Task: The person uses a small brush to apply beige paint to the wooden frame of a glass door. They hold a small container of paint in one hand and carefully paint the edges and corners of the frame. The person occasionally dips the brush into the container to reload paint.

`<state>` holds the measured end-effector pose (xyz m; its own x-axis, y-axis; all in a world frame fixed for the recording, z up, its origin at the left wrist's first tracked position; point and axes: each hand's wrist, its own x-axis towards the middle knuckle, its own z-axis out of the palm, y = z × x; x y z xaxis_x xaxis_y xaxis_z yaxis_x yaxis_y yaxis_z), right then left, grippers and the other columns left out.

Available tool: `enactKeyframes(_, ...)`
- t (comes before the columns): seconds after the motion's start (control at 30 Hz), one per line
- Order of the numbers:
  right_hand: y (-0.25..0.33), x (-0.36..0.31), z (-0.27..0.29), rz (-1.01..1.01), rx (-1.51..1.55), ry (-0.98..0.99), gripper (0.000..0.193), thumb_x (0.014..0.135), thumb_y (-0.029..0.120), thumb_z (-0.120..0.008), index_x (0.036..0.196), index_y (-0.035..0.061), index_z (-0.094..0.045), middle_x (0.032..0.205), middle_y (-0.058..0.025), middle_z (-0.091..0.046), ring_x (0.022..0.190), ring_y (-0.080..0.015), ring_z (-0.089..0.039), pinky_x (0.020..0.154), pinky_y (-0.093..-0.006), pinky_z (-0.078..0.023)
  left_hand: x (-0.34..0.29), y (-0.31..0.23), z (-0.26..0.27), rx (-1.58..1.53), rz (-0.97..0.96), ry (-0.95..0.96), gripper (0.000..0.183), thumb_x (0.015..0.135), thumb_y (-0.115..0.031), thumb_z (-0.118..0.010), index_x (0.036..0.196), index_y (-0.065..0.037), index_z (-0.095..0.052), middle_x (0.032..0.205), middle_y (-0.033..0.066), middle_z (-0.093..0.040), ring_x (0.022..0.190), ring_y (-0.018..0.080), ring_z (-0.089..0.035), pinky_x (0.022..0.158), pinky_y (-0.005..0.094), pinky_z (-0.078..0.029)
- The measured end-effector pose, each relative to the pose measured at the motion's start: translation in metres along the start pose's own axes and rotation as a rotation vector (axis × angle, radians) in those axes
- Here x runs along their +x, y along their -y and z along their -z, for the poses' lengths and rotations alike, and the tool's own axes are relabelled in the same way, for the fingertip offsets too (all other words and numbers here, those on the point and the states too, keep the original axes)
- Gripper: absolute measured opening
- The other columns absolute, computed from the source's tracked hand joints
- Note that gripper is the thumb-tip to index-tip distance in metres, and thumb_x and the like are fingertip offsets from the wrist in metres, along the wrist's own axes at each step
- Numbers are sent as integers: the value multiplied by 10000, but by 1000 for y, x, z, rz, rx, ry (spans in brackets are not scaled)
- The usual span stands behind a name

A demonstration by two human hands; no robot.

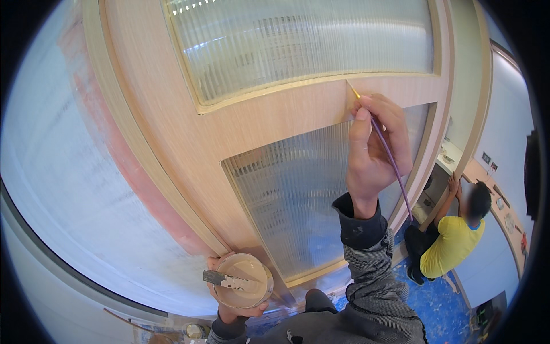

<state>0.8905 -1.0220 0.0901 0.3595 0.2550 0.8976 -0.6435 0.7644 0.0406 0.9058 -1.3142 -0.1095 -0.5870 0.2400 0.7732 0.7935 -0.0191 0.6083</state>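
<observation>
Pinching brush right, cupping tub left

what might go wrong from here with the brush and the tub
The right hand holds the thin purple brush with its tip near the upper ribbed glass pane, so a slip might smear the glass.

The flat tool lies across the tub and juts past its rim; if the left hand tilts, the tool might slide out or the contents spill.
</observation>
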Motion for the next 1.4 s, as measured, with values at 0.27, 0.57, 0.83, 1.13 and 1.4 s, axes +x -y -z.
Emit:
enactKeyframes(0.27, 5, 0, -4, -23, 1, -20, 198, 805, -124, -660, 985, -43, -677, 978, -146, -689, 901, -252, -674, 797, -316, -539, 0, 0, -1, -79, -17, -128, 1040, 422, -491, -916, 1213, 13, -468, 1134, 138, -586, 1017, 253, -590, 881, 399, -479)
enactKeyframes(0.57, 3, 1, -4, 58, -38, 1, 201, 789, -124, -670, 971, -40, -684, 946, -144, -694, 894, -263, -680, 794, -330, -543, 0, -5, -7, -172, 66, -166, 1044, 422, -477, -933, 1189, -2, -408, 1131, 136, -590, 1017, 250, -597, 907, 392, -477)
enactKeyframes(0.83, 6, 0, -8, 45, -36, 5, 213, 772, -129, -677, 965, -41, -694, 923, -146, -694, 885, -281, -676, 782, -338, -538, 0, -3, -2, -83, 37, -80, 1035, 438, -454, -943, 1194, -4, -399, 1147, 139, -584, 1016, 242, -606, 892, 387, -497)
enactKeyframes(1.13, 7, 1, -7, 96, -72, 34, 235, 742, -122, -706, 955, -23, -703, 926, -126, -707, 876, -286, -674, 787, -353, -538, 2, -6, -5, -41, 36, -14, 1121, 595, -681, -818, 1330, 20, -344, 1188, 136, -467, 1119, 275, -564, 920, 417, -469)
enactKeyframes(1.4, 5, 1, -6, 111, -99, 59, 219, 740, -113, -717, 937, -18, -709, 911, -113, -714, 876, -287, -672, 791, -356, -536, 4, 2, -5, -8, -26, 10, 1120, 594, -672, -820, 1326, 28, -342, 1187, 139, -470, 1109, 278, -569, 916, 418, -471)
